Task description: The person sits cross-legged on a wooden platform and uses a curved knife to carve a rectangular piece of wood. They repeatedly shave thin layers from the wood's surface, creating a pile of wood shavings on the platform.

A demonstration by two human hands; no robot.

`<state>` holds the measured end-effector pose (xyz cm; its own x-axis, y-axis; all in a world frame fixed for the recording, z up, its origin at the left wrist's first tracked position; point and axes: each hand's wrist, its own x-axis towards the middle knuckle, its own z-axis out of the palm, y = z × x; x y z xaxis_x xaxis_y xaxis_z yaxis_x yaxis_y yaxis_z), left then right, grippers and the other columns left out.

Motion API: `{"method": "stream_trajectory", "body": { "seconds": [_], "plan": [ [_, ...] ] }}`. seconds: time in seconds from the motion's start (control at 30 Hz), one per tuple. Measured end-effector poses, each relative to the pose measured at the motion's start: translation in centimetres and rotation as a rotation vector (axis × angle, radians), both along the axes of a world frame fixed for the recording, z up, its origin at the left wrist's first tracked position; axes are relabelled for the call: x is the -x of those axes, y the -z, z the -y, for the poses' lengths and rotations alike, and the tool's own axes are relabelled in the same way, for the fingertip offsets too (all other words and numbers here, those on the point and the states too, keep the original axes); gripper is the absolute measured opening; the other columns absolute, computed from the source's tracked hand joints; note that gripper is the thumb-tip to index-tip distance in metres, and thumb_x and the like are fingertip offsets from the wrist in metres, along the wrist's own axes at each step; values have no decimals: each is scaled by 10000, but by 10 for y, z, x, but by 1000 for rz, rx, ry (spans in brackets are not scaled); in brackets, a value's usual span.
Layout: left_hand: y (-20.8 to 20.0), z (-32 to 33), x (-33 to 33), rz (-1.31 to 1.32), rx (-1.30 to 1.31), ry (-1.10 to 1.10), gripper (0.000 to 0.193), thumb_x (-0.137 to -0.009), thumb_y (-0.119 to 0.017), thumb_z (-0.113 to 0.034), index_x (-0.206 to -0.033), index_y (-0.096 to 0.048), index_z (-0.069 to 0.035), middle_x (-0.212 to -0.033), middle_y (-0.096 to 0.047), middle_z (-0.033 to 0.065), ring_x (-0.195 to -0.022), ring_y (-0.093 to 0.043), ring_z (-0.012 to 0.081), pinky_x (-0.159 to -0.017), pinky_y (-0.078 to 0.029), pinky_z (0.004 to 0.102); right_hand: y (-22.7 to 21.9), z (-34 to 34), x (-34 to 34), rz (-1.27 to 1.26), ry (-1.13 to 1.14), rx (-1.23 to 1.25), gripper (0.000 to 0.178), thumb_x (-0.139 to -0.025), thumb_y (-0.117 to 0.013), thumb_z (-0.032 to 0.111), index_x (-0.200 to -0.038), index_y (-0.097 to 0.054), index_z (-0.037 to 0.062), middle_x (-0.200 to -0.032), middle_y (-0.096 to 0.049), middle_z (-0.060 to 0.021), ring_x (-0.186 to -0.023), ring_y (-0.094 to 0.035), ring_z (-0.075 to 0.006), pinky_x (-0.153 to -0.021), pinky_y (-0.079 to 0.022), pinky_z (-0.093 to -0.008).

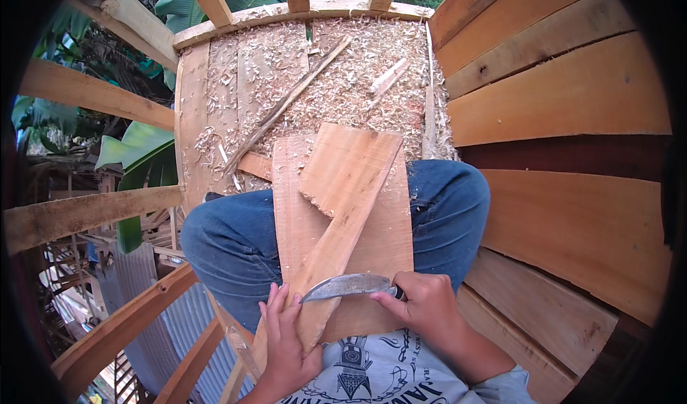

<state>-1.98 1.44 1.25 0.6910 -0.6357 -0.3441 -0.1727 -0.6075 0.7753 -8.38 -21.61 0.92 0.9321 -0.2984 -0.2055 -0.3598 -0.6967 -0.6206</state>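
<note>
A curved knife [347,286] lies across the narrow part of a paddle-shaped wooden piece [351,168], its blade against the wood. My right hand [429,304] is closed round the knife's handle. With fingers along one side and thumb on the other, my left hand [290,336] grips the narrow end of the piece, close to the blade's tip. The broad end of the piece points away from me and rests on a flat board [379,254], which lies across my lap between my jeans-covered knees.
Wood shavings [343,82] cover much of the plank floor [193,96]. A long dark stick [286,103] and a pale offcut [388,76] lie among them. Wooden rails [93,214] stand on the left, with leaves beyond. A plank wall [558,96] rises on the right.
</note>
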Motion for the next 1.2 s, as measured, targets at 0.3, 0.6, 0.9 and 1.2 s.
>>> {"method": "stream_trajectory", "body": {
  "seconds": [0.3,0.6,0.9,1.2],
  "plan": [
    [2,-4,-1,-3,9,-9,764,-676,-600,-41,-1383,-312,-2,-1421,-235,284,-1363,-151,538,-1052,-37,677,15,32,-21,101,121,297,502,-761,-727,440,-559,-477,55,-501,-473,-88,-430,-508,-263,-423,-399,-355],
    [7,-5,-1,-2,37,-8,761,-676,-608,-30,-1377,-315,9,-1436,-216,288,-1362,-138,550,-1042,-54,690,6,-2,-10,41,18,51,454,-754,-742,407,-579,-523,49,-511,-511,-99,-427,-520,-264,-418,-406,-354],
    [4,-6,-4,-39,28,2,799,-655,-615,-29,-1389,-301,11,-1437,-211,289,-1366,-106,560,-1045,-50,687,26,22,-26,193,32,242,475,-722,-744,453,-572,-514,66,-516,-490,-76,-435,-524,-242,-412,-396,-348],
    [5,-11,-5,-45,52,-17,779,-663,-603,-36,-1384,-313,9,-1424,-239,279,-1368,-116,553,-1047,-52,686,2,44,-28,48,272,25,435,-815,-716,311,-611,-511,-15,-509,-461,-167,-423,-392,-250,-429,-366,-343]
  ]
}}
